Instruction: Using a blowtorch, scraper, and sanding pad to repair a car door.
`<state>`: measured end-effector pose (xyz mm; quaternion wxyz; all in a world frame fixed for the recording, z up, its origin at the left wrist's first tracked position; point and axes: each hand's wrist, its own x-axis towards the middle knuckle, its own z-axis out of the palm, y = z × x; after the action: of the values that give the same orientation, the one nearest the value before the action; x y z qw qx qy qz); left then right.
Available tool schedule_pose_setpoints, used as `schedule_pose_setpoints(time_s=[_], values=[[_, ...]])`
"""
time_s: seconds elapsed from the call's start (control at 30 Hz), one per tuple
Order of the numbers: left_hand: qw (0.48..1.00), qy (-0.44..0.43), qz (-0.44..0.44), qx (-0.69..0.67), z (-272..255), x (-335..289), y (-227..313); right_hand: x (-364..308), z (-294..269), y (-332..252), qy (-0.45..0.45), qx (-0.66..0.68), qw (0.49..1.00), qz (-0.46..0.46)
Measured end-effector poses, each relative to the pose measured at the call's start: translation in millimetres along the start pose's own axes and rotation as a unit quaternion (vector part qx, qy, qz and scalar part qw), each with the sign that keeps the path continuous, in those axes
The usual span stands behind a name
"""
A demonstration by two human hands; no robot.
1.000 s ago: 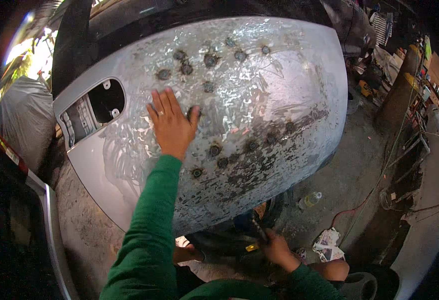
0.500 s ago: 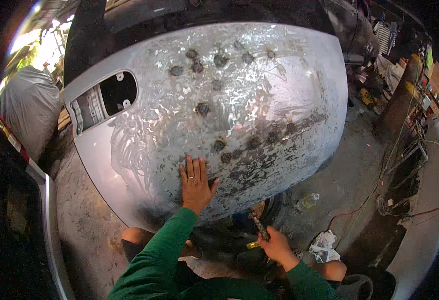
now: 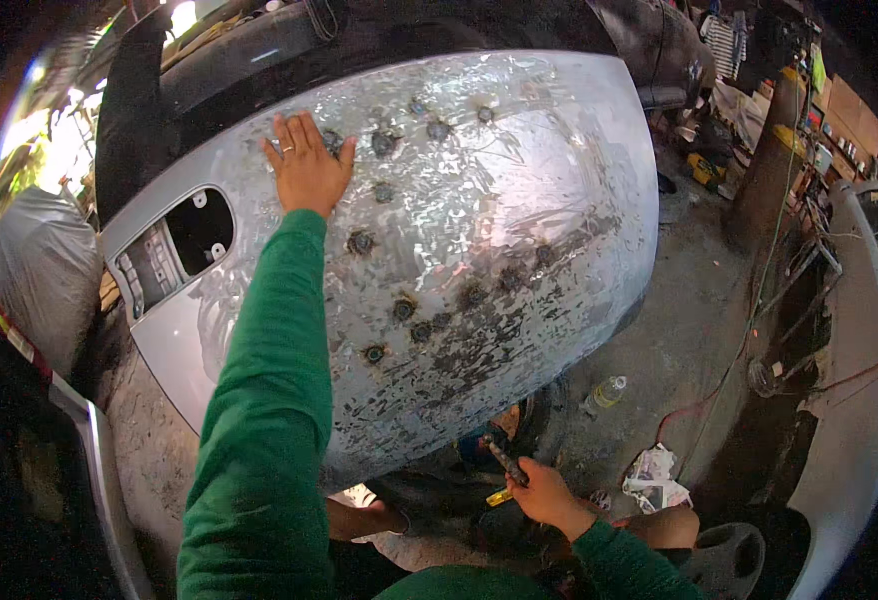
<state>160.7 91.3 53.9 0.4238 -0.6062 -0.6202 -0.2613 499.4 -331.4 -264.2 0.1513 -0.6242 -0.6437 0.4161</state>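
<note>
A large silver car body panel (image 3: 499, 180) lies before me, scraped to bare metal over much of its face and dotted with several dark, burnt-looking round spots. My left hand (image 3: 311, 168) rests flat on its far left part, fingers spread, above an oblong cutout (image 3: 197, 232). Below the panel's near edge, my right hand (image 3: 547, 492) is closed around a dark, rod-shaped tool (image 3: 505, 462) that points up and to the left. A yellow piece (image 3: 500, 496) sticks out beside that fist; whether it belongs to the tool I cannot tell.
A clear bottle (image 3: 607, 392) and crumpled paper (image 3: 656, 478) are on the floor to the right. A covered bulky object (image 3: 44, 270) stands at left. Another pale panel (image 3: 859, 400) lines the right side, with a thin cable (image 3: 759, 290) running nearby.
My left hand has slid away from me, from the panel's near edge up to its far left part. My right hand keeps its grip on the tool. The view has shifted slightly.
</note>
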Motion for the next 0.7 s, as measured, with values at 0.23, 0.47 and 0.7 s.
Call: schedule_pose_setpoints(time_s=[0.23, 0.47, 0.7], values=[[0.999, 0.012, 0.014, -0.037, -16.5, -75.0, 48.8, 1.9, -9.8, 0.1, 0.001, 0.045, 0.999, -0.014], [0.994, -0.058, 0.041, -0.083, -31.9, -161.0, 70.7, -0.6, -3.1, 9.9, 0.067, 0.016, 0.995, -0.071], [0.988, -0.12, 0.039, -0.087, -49.7, -230.4, 82.5, -14.6, -16.4, -12.5, 0.064, -0.027, 0.997, -0.032]])
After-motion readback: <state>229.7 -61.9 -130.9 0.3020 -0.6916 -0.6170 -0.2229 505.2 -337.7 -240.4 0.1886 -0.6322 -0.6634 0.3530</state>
